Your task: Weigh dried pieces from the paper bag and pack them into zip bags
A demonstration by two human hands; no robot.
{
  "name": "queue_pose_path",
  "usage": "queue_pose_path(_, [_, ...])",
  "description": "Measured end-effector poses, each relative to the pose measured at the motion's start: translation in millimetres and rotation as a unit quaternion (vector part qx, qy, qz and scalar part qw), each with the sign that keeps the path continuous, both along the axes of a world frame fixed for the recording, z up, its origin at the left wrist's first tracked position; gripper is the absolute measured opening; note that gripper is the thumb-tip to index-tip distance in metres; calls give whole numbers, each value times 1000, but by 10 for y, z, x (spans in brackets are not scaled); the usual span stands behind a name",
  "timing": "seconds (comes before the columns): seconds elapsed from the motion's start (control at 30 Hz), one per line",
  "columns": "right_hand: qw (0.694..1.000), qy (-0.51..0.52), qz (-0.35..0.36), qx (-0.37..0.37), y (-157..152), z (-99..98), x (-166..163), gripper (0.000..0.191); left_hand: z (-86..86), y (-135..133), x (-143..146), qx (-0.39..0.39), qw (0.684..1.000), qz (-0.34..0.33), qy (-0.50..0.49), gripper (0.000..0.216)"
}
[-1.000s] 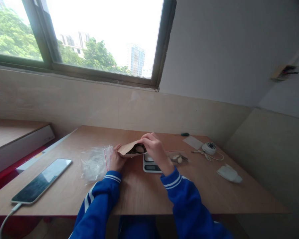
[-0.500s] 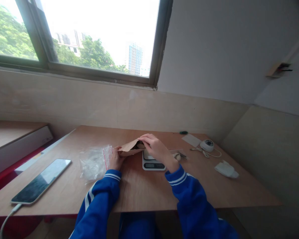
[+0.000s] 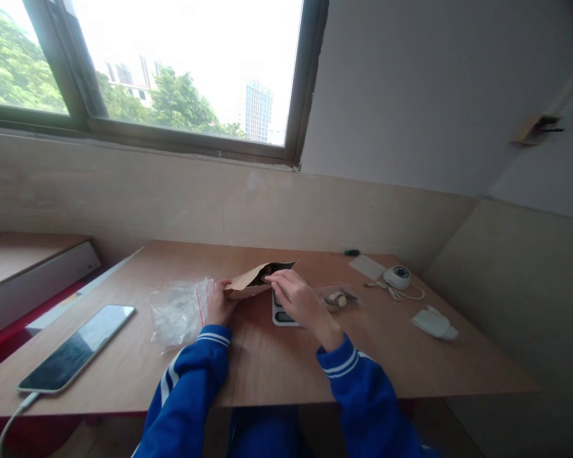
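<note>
A brown paper bag (image 3: 246,285) lies tilted above the table with its mouth gaping toward the right; dark brownish contents show inside. My left hand (image 3: 219,304) is closed on the bag's left end. At the mouth, my right hand (image 3: 298,296) has thumb and fingers pinched together, a small brownish piece (image 3: 266,278) at their tips; its kind is too small to tell. Below the right hand sits a white kitchen scale (image 3: 281,318), its platform mostly hidden. A clear zip bag with pale and dark pieces (image 3: 340,299) lies right of the scale.
Left of my left hand is a crumpled clear plastic bag (image 3: 179,315), then a phone (image 3: 79,346) with a cable. On the right are a white camera (image 3: 397,277) with its cord, a white card (image 3: 367,268), a green-handled screwdriver (image 3: 352,252) and a white crumpled packet (image 3: 434,324).
My right hand has moved slightly down from the bag's upper edge to its opening, and the mouth shows wider. It covers more of the scale. My left hand keeps its hold.
</note>
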State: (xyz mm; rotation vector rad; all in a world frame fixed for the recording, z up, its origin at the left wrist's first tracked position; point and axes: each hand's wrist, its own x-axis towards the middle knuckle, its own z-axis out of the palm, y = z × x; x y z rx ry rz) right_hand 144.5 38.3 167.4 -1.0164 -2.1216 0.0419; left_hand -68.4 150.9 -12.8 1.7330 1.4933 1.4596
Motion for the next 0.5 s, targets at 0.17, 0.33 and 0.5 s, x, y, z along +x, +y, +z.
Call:
queue_pose_path(0.17, [998, -29, -15, -51, -39, -80, -22, 31, 66, -39, 8, 0, 1000, 3, 5, 46])
queue_pose_path(0.33, [972, -146, -103, -152, 13, -201, -56, 27, 175, -135, 32, 3, 997, 28, 65, 41])
queue_pose_path(0.5, [953, -180, -152, -188, 125, -353, -180, 37, 249, -200, 48, 19, 995, 29, 94, 40])
